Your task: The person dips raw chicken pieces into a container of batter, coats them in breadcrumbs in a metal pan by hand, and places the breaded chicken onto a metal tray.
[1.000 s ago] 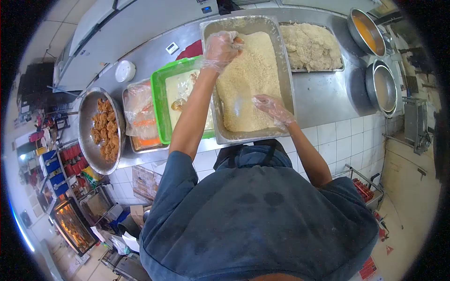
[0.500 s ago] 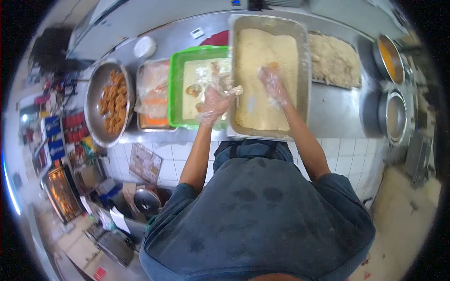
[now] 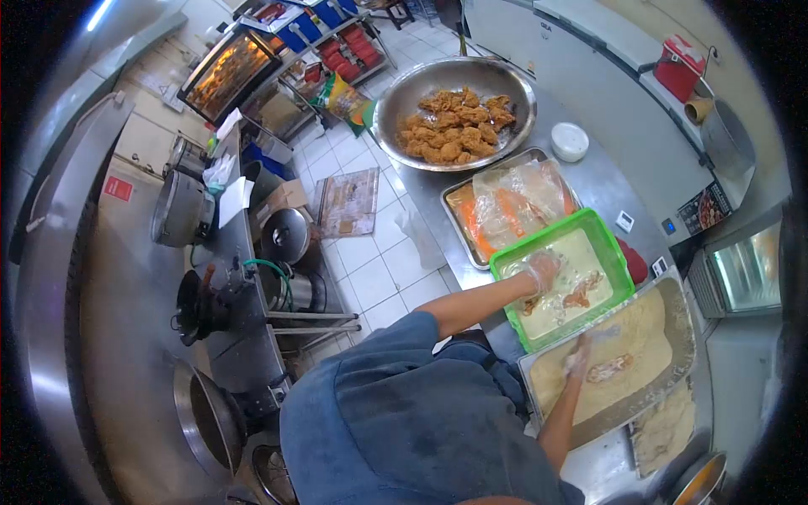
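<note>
My left hand (image 3: 543, 271), in a clear plastic glove, reaches into a green basin (image 3: 519, 337) of pale, milky batter (image 3: 562, 315). Its fingers point down into the batter and their tips are hidden. Beside it, coated pieces of what looks like raw chicken (image 3: 582, 291) lie partly sunk in the liquid. Over a deep metal tray (image 3: 680, 316) of pale flour (image 3: 644, 337) is my right hand (image 3: 578, 357), gloved too, its fingers stretched out and slightly blurred. A flour-dusted chicken piece (image 3: 610, 369) rests in the tray just right of that hand, apart from it.
A large metal bowl (image 3: 387, 118) holds fried chicken (image 3: 454, 126). Between bowl and basin sits a metal tray with plastic-covered orange food (image 3: 513, 206). A white tub (image 3: 570, 141) stands behind. Another tray of floury mixture (image 3: 665, 429) is at lower right; a wok (image 3: 206, 417) is left.
The view has swung left. My left hand has gone from the basin's edge down into the batter. My right hand has moved off the chicken piece, which now shows in the flour.
</note>
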Available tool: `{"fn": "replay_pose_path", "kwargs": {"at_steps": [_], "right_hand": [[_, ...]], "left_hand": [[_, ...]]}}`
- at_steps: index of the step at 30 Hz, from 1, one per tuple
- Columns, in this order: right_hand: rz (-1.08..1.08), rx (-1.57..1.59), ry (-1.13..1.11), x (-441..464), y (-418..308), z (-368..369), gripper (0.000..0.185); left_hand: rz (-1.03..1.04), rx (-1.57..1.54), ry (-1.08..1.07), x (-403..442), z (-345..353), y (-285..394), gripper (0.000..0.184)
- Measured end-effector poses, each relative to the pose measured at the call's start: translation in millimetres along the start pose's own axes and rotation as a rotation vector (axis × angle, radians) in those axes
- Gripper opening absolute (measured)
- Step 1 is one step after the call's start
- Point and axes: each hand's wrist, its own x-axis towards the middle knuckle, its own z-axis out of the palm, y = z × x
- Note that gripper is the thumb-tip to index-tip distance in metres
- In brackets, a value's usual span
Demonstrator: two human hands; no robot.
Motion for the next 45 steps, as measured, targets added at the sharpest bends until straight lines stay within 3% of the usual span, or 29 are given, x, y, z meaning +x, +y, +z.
{"fn": "replay_pose_path", "kwargs": {"at_steps": [2,6,7,8,10,11,12,13,14,16,17,19,23,25,28,30,33,36,38,40,42,43,44,45], "right_hand": [[0.178,0.236,-0.149,-35,-31,-5,0.066],[0.778,0.657,-0.386,-63,-104,-37,0.073],[0.797,0.637,-0.41,-66,-113,-42,0.075],[0.801,0.59,-0.435,-68,-125,-46,0.076],[0.069,0.135,-0.454,-86,-90,-48,0.077],[-0.24,-0.094,-0.321,-92,-67,-46,0.078],[-0.331,-0.02,-0.218,-91,-34,-39,0.088],[-0.128,0.0,-0.173,-105,-47,-39,0.078],[-0.206,-0.008,-0.107,-115,-70,-66,0.091],[-0.295,-0.095,0.114,-130,-62,-80,0.073],[-0.271,-0.044,0.166,-130,-66,-91,0.068],[-0.087,0.147,0.223,-133,-77,-115,0.058],[0.194,0.465,0.346,-136,-93,-156,0.043],[0.24,0.243,0.369,-146,-79,-149,0.04],[0.389,-0.562,0.176,-156,-87,-134,0.039],[0.776,-0.082,0.027,-161,-133,-126,0.041],[0.906,0.411,-0.064,-164,-118,-92,0.047],[0.501,0.65,0.01,-162,-101,-57,0.069],[0.466,0.676,-0.028,-150,-103,-47,0.068],[0.569,0.963,-0.093,-126,-122,-39,0.066],[0.805,1.51,-0.183,-100,-144,-38,0.065],[0.836,1.526,-0.166,-95,-157,-46,0.065],[0.871,1.544,-0.148,-94,-170,-55,0.064],[0.909,1.56,-0.13,-95,-181,-61,0.063]], "left_hand": [[0.083,0.098,0.151,14,30,-8,0.022],[0.08,0.137,0.01,32,56,-19,0.022],[0.109,0.142,0.011,35,67,-25,0.022],[0.142,0.149,0.013,40,77,-31,0.023],[0.116,0.337,0.115,36,74,-34,0.023],[0.058,0.389,0.223,44,88,-40,0.023],[0.018,0.154,0.17,84,152,-64,0.021],[0.123,0.302,0.068,59,101,-55,0.021],[0.203,0.367,-0.047,35,54,-43,0.022],[0.32,0.388,-0.187,19,-1,-14,0.025],[0.164,0.004,-0.128,33,20,-22,0.037],[0.14,-0.102,-0.116,19,5,-13,0.051],[0.051,-0.065,-0.075,21,7,-15,0.053],[-0.009,-0.175,0.011,17,6,-15,0.056],[0.051,-0.641,0.08,10,-12,-5,0.039],[0.041,-0.577,0.161,18,-2,-10,0.035],[0.056,-0.402,0.195,17,-9,-9,0.036],[0.138,-0.23,0.179,15,-20,11,0.039],[0.285,-0.076,0.119,15,-2,3,0.037],[0.512,0.134,0.004,17,48,-30,0.034],[0.456,0.02,-0.128,-4,34,-24,0.031],[0.431,-0.037,-0.189,-17,20,-14,0.03],[0.391,-0.247,-0.101,-31,-11,9,0.032],[0.313,-0.21,-0.091,-28,-14,11,0.034]]}}
